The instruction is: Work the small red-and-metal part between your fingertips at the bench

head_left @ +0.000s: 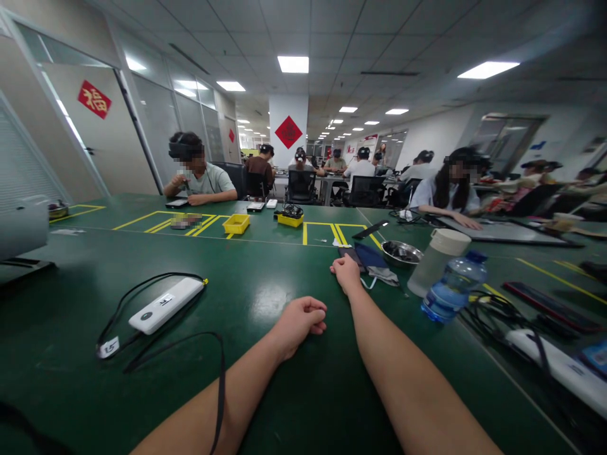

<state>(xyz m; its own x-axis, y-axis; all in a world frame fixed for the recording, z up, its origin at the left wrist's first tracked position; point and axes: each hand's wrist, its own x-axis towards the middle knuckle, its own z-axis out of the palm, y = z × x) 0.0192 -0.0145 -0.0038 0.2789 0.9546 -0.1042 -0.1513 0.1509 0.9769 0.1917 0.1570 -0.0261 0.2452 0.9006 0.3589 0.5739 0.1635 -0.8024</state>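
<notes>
My left hand (302, 321) rests over the green table (265, 379), its fingers curled in toward the thumb and nothing visible in them. Farther forward, my right hand (347, 275) is closed, fingers bent to the left; whatever they may hold is hidden. Just behind it lies a dark flat item (349, 254), and I cannot tell whether the hand touches it. A dark blue cloth pouch (370, 256) and a grey cloth (385, 275) lie to its right. Left of my left hand is a white power bank (167, 306) with a black cable.
A metal bowl (402, 253), a frosted jug (437, 262) and a blue water bottle (454, 287) stand at the right. Cables and another white device (559, 363) lie nearer. Yellow trays (236, 224) sit at the back. Co-workers sit across the table.
</notes>
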